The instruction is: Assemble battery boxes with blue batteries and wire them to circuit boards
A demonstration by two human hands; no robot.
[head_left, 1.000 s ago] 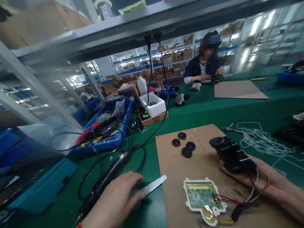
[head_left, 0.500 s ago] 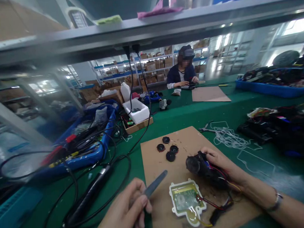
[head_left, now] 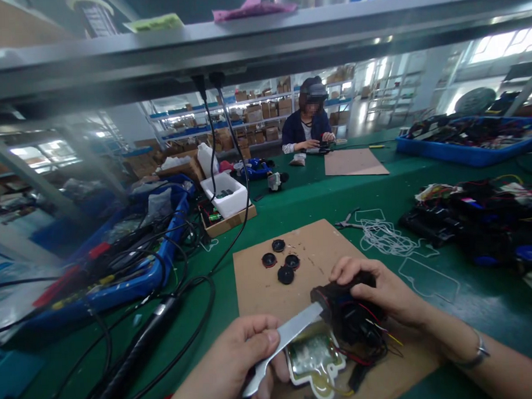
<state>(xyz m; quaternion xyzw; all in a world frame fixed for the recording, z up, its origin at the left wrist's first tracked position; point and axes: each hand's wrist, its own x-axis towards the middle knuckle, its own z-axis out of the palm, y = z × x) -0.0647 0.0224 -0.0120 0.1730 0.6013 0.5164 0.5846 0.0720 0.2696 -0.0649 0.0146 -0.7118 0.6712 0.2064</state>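
My left hand (head_left: pixel 247 354) is closed around a flat metal blade (head_left: pixel 296 326) that looks like a knife or a pry tool. Its tip meets the left end of a black device housing (head_left: pixel 351 321); whether it has gone into a seam I cannot tell. Thin red, yellow and white wires hang from that housing, which my right hand (head_left: pixel 378 286) grips from above and behind. Partly under the blade lies a white frame (head_left: pixel 337 366) with a circuit board (head_left: pixel 313 355) under a glossy, clear yellowish layer. Several small round black speakers (head_left: pixel 286 274) sit farther up the cardboard sheet (head_left: pixel 256 293).
Left stand a black cable-fed tool (head_left: pixel 144 337) and a blue bin (head_left: pixel 176 249). A white foam box (head_left: pixel 231 195) is behind. White wire (head_left: pixel 385 236), pliers (head_left: pixel 347 223) and black devices (head_left: pixel 467 221) lie right. A person (head_left: pixel 307 119) works across the table; a shelf (head_left: pixel 243 34) hangs overhead.
The blade has come up and right to the housing. The housing has turned and shifted left and down, and my right hand now lies over its top. The view has swung slightly right.
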